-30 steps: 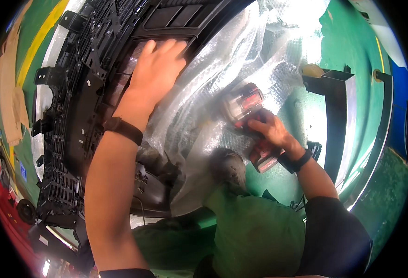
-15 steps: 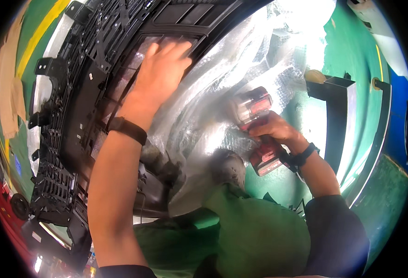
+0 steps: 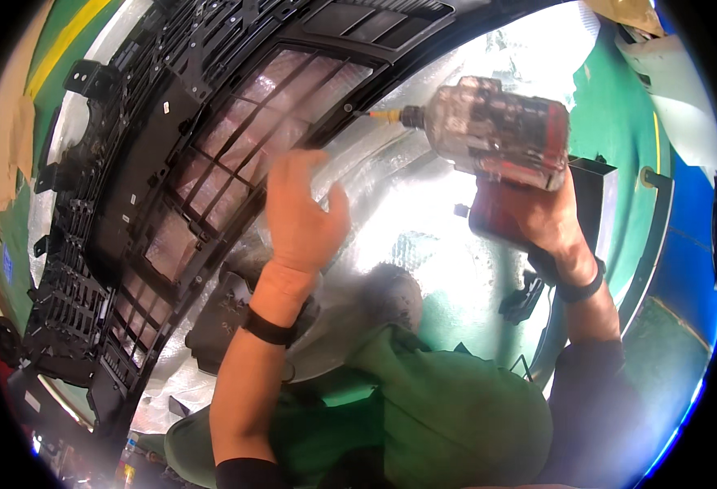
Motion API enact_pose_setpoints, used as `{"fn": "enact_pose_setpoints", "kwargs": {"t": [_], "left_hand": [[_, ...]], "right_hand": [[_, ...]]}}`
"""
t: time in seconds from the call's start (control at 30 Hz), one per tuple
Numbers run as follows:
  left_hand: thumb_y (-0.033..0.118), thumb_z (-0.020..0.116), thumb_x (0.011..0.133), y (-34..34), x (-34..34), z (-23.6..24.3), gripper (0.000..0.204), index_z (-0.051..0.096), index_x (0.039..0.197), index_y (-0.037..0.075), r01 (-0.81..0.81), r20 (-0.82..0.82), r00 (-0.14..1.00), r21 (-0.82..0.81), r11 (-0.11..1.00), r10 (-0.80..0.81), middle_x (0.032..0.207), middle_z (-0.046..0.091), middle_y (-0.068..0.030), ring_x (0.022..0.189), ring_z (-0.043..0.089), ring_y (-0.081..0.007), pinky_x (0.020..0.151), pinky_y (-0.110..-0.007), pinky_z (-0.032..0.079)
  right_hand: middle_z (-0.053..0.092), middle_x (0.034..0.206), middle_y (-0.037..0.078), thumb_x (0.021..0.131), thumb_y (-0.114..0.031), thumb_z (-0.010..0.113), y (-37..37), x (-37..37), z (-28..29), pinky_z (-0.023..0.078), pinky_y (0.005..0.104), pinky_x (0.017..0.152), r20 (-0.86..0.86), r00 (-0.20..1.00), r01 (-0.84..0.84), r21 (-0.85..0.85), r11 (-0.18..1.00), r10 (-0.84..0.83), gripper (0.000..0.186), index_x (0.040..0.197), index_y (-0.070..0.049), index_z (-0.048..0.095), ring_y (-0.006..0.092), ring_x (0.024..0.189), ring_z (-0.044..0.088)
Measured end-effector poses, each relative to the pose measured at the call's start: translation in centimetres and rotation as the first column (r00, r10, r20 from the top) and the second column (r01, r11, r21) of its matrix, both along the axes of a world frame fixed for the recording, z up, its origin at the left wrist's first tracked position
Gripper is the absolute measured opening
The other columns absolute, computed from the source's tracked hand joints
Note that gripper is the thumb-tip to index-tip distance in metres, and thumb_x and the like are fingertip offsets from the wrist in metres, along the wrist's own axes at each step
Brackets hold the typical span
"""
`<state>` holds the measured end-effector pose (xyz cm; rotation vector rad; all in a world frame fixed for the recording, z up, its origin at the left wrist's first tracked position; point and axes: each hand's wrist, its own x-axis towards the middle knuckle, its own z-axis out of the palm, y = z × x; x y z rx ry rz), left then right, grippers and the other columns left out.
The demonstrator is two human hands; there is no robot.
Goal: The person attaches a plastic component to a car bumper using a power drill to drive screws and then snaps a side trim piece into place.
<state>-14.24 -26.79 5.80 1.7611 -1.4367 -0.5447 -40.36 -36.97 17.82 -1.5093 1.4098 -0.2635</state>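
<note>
Reaching in from the right of the head view, the right hand (image 3: pixel 542 216) is wrapped around the handle of a power driver (image 3: pixel 497 134), whose bit (image 3: pixel 383 116) points left toward a small round fastener (image 3: pixel 348 107) on the edge of a black plastic panel (image 3: pixel 326 127) in the upper middle of the frame. Whether tip and fastener touch, I cannot tell. The left hand (image 3: pixel 303 216), blurred near the centre, has loosely spread fingers and seems to hold nothing.

A slanted bit could slip off the fastener and score the panel's edge; the left hand, just below that line, could then be struck. Too much drive could strip the head or crack the plastic, and the panel might shift if neither hand steadies it.

The panel is a long, curved moulding, dark and matt, with thin ribs crossing its rectangular openings; pinkish, shiny sheeting (image 3: pixel 293 77) shows through them. Crumpled, glossy bubble wrap (image 3: pixel 391 236) glares white beside it. The driver's body looks rounded and smoky-clear with red parts. Smooth green floor (image 3: pixel 456 314) shows lower down.
</note>
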Motion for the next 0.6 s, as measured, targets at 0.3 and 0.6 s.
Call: {"fn": "enact_pose_setpoints", "kwargs": {"t": [0.3, 0.6], "left_hand": [[0.000, 0.069, 0.074, 3.1, 0.2, -2.1, 0.042, 0.059, 0.116, 0.003, 0.145, 0.011, 0.989, 0.013, 0.989, -0.145, 0.117, 0.060, -0.0183, 0.106, 0.058, -0.0399, 0.092, -0.044, 0.048], [0.002, 0.069, 0.076, 4.6, 0.0, -4.0, 0.052, 0.055, 0.125, 0.004, 0.202, -0.023, 0.979, 0.175, 0.964, -0.201, 0.126, 0.058, -0.0183, 0.117, 0.054, -0.0411, 0.102, -0.048, 0.043]], "right_hand": [[0.075, 0.093, 0.014, 0.085, -0.012, 0.076, -1.9, 2.3, -1.2, 0.057, 0.0343, 0.079, -0.226, 0.961, -0.212, -0.219, 0.952, 0.162, 0.033, 0.114, -0.001, 0.068, 0.0203, 0.083, 0.072], [0.075, 0.097, 0.010, 0.082, -0.010, 0.077, -2.5, 3.1, -1.5, 0.055, 0.0316, 0.079, -0.312, 0.934, -0.252, -0.238, 0.938, 0.171, 0.035, 0.115, -0.002, 0.070, 0.0152, 0.085, 0.069]]}}
